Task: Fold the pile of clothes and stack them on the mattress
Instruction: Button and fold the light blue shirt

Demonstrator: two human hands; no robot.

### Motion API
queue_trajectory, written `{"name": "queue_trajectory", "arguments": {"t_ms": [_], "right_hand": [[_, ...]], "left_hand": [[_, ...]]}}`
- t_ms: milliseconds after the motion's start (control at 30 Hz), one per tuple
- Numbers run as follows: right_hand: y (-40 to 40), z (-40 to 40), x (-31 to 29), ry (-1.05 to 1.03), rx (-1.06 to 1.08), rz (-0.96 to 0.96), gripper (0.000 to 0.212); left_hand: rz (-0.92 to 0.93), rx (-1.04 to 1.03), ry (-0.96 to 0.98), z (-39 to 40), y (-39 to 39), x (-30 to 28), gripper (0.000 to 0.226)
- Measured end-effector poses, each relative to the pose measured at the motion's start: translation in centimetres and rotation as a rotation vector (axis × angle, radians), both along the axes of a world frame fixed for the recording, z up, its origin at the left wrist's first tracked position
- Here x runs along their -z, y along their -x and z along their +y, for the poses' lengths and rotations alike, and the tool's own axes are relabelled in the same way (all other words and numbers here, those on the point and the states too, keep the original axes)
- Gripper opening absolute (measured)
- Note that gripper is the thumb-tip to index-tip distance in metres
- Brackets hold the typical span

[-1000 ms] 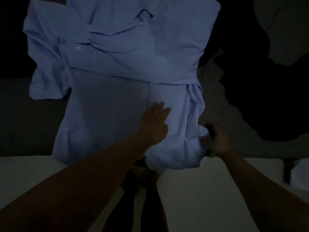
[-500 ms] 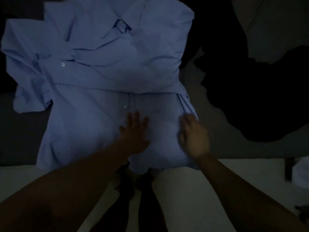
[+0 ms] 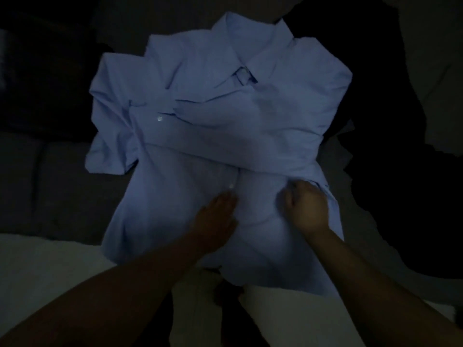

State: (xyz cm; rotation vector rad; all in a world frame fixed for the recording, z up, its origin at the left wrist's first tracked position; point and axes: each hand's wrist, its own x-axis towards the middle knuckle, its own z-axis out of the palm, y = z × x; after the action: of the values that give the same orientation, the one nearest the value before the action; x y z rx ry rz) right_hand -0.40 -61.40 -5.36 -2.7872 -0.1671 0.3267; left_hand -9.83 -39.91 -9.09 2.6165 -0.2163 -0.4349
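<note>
Progress: early to middle stage, by judgement; one shirt (image 3: 225,136) is under work, sleeves already laid across the chest, sides partly turned in; the lower half is not yet folded up, and no finished stack can be made out anywhere in view.

Location: the shirt lies face up on the dark bed cover (image 3: 50,191), collar (image 3: 250,53) at the far end, hem hanging over the near edge above a pale strip that may be the mattress (image 3: 45,266); dim light prevents certainty.

Hands: left hand (image 3: 215,219) rests palm down on the lower front beside the button line, fingers extended and held together; right hand (image 3: 307,209) sits on the right lower panel, fingers curled inward and bunched against the cloth; whether they actually pinch a fold cannot be told.

Condition of the shirt: light blue, buttoned, thin and limp; creased at the left shoulder; left sleeve end protrudes past the body.

Remaining: dark clothes (image 3: 400,196) lie heaped to the right, apparently unfolded.
</note>
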Motion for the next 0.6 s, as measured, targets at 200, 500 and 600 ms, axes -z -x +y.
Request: {"name": "queue_trajectory", "arguments": {"t_ms": [200, 500, 600], "right_hand": [[-2.5, 15.5, -1.1, -0.274, -0.197, 0.171, 0.043], [-2.5, 37.1, -0.1, -0.562, -0.145, 0.452, 0.028], [-2.6, 40.3, -1.3, -0.764, 0.167, 0.618, 0.045]], "left_hand": [[-0.168, -0.33, -0.3, 14.7, -4.6, -1.6, 0.065], [0.17, -0.932, 0.047, 25.4, -6.1, -2.9, 0.033], [0.043, -0.898, 0.229, 26.0, -6.2, -4.8, 0.019]]}}
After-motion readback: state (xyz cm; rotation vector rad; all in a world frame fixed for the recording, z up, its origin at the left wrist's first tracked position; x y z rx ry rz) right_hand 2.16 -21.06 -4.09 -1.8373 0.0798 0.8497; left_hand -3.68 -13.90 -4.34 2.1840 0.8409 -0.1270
